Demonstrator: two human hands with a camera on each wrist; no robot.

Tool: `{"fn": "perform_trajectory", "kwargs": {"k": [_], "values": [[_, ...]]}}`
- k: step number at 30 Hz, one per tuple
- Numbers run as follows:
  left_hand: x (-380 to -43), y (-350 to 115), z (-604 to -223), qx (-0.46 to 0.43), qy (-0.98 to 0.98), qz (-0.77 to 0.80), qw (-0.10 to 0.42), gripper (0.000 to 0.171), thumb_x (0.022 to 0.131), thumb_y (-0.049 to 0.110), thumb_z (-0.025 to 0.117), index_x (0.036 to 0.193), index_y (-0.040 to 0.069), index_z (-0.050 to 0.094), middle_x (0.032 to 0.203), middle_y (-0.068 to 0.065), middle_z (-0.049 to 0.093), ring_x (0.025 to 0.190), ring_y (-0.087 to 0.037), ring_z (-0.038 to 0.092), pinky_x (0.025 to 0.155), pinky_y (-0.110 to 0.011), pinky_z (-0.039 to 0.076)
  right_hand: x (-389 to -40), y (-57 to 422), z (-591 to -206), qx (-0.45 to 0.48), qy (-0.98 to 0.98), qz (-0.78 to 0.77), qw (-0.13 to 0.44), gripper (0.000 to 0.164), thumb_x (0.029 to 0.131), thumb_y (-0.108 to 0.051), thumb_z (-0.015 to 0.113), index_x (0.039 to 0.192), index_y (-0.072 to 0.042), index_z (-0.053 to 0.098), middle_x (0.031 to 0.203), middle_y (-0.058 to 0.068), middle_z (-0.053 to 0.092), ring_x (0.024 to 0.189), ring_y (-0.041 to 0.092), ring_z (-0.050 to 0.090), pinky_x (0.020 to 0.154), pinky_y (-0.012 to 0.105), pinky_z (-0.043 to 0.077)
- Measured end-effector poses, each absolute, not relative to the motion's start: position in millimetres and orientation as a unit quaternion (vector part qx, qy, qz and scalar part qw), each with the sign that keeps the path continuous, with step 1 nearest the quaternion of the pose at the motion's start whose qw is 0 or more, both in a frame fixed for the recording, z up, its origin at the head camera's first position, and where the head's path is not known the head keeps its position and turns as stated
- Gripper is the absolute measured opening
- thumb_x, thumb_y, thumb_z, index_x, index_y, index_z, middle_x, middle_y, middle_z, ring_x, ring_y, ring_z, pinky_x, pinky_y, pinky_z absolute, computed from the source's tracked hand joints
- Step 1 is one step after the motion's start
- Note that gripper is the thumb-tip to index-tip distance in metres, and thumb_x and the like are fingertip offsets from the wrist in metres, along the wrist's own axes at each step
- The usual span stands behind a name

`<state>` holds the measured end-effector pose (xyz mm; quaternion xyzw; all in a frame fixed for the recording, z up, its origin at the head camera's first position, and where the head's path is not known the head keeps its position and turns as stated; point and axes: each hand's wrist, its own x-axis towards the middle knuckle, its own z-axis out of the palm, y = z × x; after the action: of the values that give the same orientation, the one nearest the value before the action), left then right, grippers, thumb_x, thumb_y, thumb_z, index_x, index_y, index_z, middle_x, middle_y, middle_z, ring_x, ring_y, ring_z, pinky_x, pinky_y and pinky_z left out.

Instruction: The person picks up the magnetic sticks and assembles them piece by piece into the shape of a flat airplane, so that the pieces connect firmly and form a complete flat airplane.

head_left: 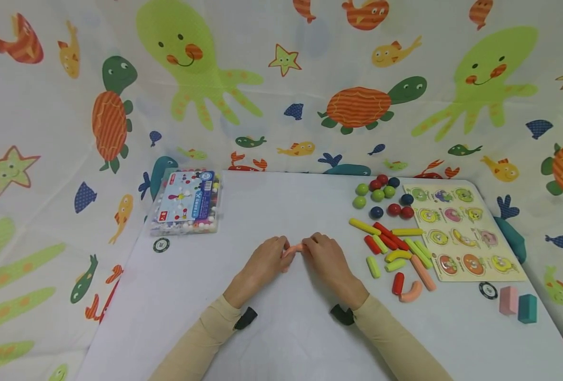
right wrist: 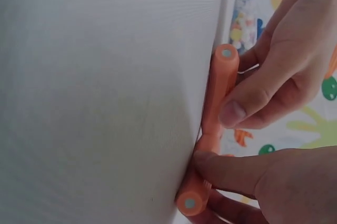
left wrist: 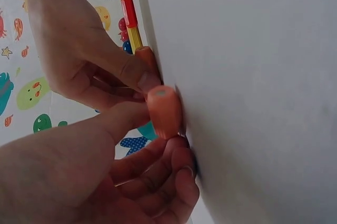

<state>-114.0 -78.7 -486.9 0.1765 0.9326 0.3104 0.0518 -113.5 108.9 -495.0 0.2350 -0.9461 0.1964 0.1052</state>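
Observation:
My left hand [head_left: 268, 260] and right hand [head_left: 328, 264] meet over the middle of the white table, both at salmon-orange rods [head_left: 292, 249]. In the right wrist view, one rod [right wrist: 224, 76] is pinched by the left hand and a second rod [right wrist: 192, 190] by the right. The two meet end to end between the thumbs; whether they are fixed together I cannot tell. Pale round spots mark their outer ends. Seen from the left wrist, the near rod [left wrist: 165, 113] stands between left thumb and fingers, close to the tabletop.
To the right lie several coloured rods [head_left: 390, 241], several red, green and blue balls [head_left: 378, 195], and a picture board [head_left: 481, 272]. Pink [head_left: 508, 300] and teal blocks [head_left: 527, 308] and a black round disc [head_left: 488, 290] sit below it. A clear box [head_left: 186, 202] stands back left, another disc [head_left: 161, 245] nearby.

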Motion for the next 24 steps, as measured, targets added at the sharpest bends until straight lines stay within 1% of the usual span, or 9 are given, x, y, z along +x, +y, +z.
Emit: {"fn": "perform_trajectory", "kwargs": {"k": [2,5,8,11,15,21,24], "values": [[-113.7,-78.7,-486.0,0.174,0.934,0.307,0.050,0.021,0.099,0.024,0.067,0.096,0.004,0.064,0.074,0.000,0.056,0.064,-0.012,0.049,0.058,-0.025,0.042,-114.3,109.0,-496.4,0.246,-0.944,0.196,0.103,0.018,0.090,-0.007,0.076,0.108,-0.005,0.074,0.095,0.009,0.069,0.084,0.025,0.066,0.074,0.040,0.055],[-113.3,-78.7,-486.3,0.173,0.938,0.297,0.040,0.024,0.098,0.027,0.069,0.097,0.003,0.064,0.077,-0.002,0.057,0.065,-0.014,0.050,0.058,-0.026,0.043,-114.7,108.6,-496.6,0.263,-0.937,0.213,0.083,0.026,0.090,-0.003,0.074,0.116,-0.004,0.071,0.103,0.009,0.070,0.093,0.027,0.067,0.082,0.042,0.057],[-113.0,-78.5,-487.6,0.179,0.942,0.284,0.022,0.024,0.096,0.025,0.071,0.101,0.003,0.065,0.082,-0.005,0.056,0.067,-0.015,0.050,0.057,-0.027,0.044,-114.3,107.4,-495.5,0.274,-0.930,0.237,0.056,0.032,0.091,-0.001,0.073,0.122,-0.003,0.068,0.110,0.009,0.070,0.102,0.026,0.067,0.090,0.041,0.057],[-112.4,-78.3,-488.8,0.186,0.943,0.274,0.004,0.023,0.095,0.023,0.073,0.103,0.003,0.066,0.085,-0.006,0.056,0.068,-0.015,0.050,0.057,-0.027,0.044,-113.6,106.3,-494.1,0.277,-0.926,0.252,0.038,0.032,0.093,-0.001,0.071,0.125,-0.003,0.066,0.115,0.009,0.069,0.108,0.025,0.066,0.094,0.041,0.056],[-112.6,-79.0,-489.0,0.189,0.943,0.275,-0.001,0.019,0.096,0.019,0.072,0.103,0.003,0.066,0.086,-0.006,0.055,0.069,-0.014,0.049,0.057,-0.026,0.042,-113.4,106.9,-493.5,0.278,-0.926,0.253,0.040,0.033,0.092,-0.003,0.072,0.125,-0.004,0.067,0.117,0.010,0.068,0.109,0.025,0.066,0.094,0.041,0.056],[-115.3,-81.6,-488.1,0.176,0.943,0.282,0.015,0.015,0.095,0.015,0.071,0.103,0.004,0.066,0.084,-0.005,0.055,0.069,-0.015,0.052,0.059,-0.026,0.043,-114.1,112.1,-491.7,0.272,-0.927,0.252,0.060,0.041,0.086,0.000,0.078,0.125,-0.005,0.068,0.118,0.010,0.069,0.108,0.026,0.066,0.095,0.041,0.057],[-116.6,-84.2,-487.6,0.163,0.946,0.280,0.020,0.014,0.094,0.014,0.072,0.103,0.004,0.066,0.084,-0.004,0.055,0.069,-0.015,0.053,0.061,-0.028,0.044,-114.9,114.9,-490.3,0.261,-0.930,0.251,0.060,0.041,0.086,-0.001,0.079,0.126,-0.005,0.068,0.119,0.010,0.069,0.109,0.026,0.066,0.096,0.041,0.056]]}}
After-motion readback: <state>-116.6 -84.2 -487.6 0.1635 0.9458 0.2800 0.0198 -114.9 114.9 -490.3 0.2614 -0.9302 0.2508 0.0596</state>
